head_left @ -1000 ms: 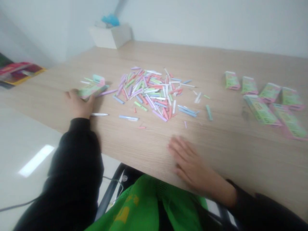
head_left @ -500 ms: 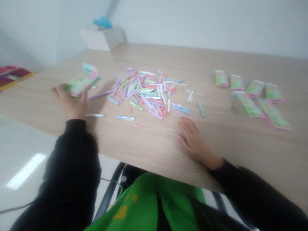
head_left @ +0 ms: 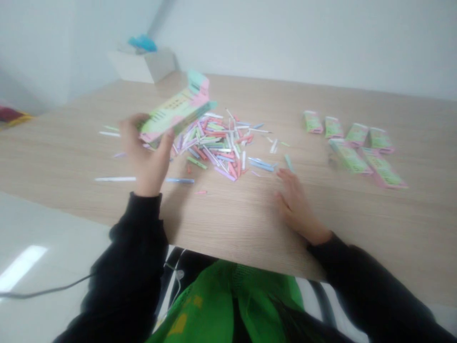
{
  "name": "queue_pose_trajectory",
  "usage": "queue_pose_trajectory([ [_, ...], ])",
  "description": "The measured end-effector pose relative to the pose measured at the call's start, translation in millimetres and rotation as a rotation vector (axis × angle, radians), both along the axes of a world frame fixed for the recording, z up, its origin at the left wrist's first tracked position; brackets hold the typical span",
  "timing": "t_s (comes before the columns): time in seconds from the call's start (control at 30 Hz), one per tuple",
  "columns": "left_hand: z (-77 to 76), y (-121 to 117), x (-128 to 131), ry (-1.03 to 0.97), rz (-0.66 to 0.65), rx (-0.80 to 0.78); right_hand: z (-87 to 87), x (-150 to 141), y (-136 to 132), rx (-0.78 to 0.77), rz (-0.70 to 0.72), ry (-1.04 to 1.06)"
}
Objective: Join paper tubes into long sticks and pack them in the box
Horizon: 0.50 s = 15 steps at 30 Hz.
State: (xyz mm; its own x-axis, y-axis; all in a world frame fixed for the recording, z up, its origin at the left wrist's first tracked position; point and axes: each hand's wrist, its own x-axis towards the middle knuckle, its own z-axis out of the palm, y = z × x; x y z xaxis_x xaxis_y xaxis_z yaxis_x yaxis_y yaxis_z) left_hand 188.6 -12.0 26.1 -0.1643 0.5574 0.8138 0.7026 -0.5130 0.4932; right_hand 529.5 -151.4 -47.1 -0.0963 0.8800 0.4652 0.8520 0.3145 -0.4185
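Note:
My left hand point(head_left: 148, 155) grips the lower end of a green and pink carton point(head_left: 174, 112), thumb on one side and fingers on the other. The carton is tilted above the table, and its flaps stand open at the far upper end. Behind and below it lies a heap of short coloured plastic sticks point(head_left: 217, 143) in purple, pink, green, blue and white; their exact kind is too blurred to make out. On the right of the heap, my right hand point(head_left: 296, 205) is open at the tabletop, fingers stretched forward, holding nothing. A few blue sticks point(head_left: 261, 164) lie near its fingertips.
Several similar green and pink cartons point(head_left: 383, 167) lie on the right of the wooden table point(head_left: 228, 214). A white box point(head_left: 137, 66) with something blue on top stands at the back left. White slim sticks point(head_left: 114, 179) lie by my left wrist.
My left hand has lifted the carton and carried it rightward, toward the heap. My right hand has shifted slightly rightward, its thumb further from the fingers. The view has turned a little.

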Motion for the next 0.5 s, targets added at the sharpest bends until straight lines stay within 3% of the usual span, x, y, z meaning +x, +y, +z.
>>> queue_pose_trajectory([
  [0.07, 6.5, -25, 29, -0.037, -0.059, -0.026, 15.4, 1, -2, 0.023, -0.007, 0.203],
  [0.13, 10.5, -56, 63, 0.012, -0.170, -0.091, 29.9, -7, -4, -0.071, 0.077, 0.464],
  [0.23, 7.7, -99, 115, 0.273, -0.409, -0.291, 48.2, -31, -9, -0.168, 0.226, 0.771],
  [0.3, 0.9, -118, 139, 0.384, -0.517, -0.410, 59.3, -43, -10, -0.125, 0.155, 0.857],
  [0.37, -6.4, -121, 149, 0.378, -0.652, -0.408, 70.0, -36, -8, 0.001, -0.007, 0.899],
  [0.43, -11.6, -106, 141, 0.406, -0.755, -0.369, 78.7, -7, -6, 0.138, -0.166, 0.865],
  [0.5, -13.9, -78, 112, 0.486, -0.681, -0.384, 80.3, 38, -3, 0.103, -0.347, 0.656],
])
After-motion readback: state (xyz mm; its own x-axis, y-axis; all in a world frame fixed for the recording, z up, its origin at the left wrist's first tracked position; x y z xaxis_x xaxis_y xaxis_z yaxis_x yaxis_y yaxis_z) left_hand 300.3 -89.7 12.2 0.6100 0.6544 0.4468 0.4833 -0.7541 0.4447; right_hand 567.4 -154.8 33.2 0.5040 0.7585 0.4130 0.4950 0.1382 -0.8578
